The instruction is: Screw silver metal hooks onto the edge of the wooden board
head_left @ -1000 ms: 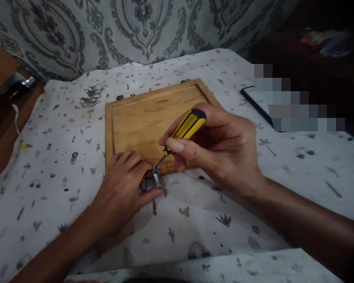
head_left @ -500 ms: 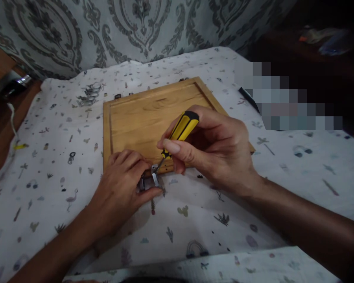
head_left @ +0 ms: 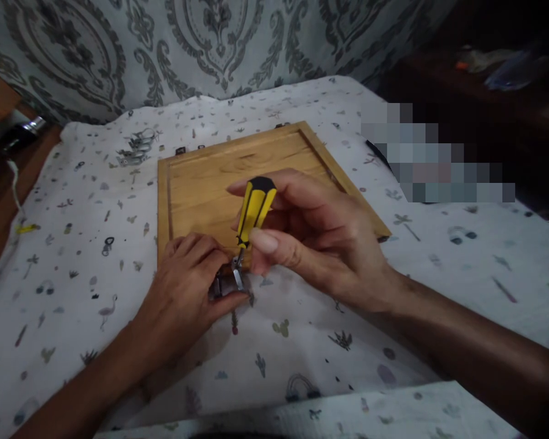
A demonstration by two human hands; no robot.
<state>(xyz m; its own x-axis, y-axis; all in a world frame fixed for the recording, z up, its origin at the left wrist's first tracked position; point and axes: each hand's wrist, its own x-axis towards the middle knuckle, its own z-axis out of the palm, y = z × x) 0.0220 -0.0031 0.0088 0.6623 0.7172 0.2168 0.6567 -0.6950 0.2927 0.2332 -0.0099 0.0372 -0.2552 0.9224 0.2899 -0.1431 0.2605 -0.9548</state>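
Observation:
My right hand point(head_left: 311, 238) is closed around a small screwdriver point(head_left: 256, 210) with a yellow and black handle. Its shaft points down, the tip at a metal bracket point(head_left: 238, 279) on the near edge of a wooden panel point(head_left: 219, 183). My left hand point(head_left: 190, 286) grips that bracket and the panel's edge, fingers on top of the wood and thumb along the metal below. The left fingers hide part of the bracket. The panel lies flat on a patterned cloth, with a raised border around its face.
A pile of metal brackets point(head_left: 137, 148) lies on the cloth point(head_left: 293, 353) behind the panel's left corner. Dark small fittings point(head_left: 180, 150) show at the panel's far edge. A white cable point(head_left: 16, 189) runs along the left side. A blurred-out patch covers the right.
The screwdriver has swung from a slant to more upright, and my right hand has shifted left with fingers more spread around the handle. My left hand stays on the bracket.

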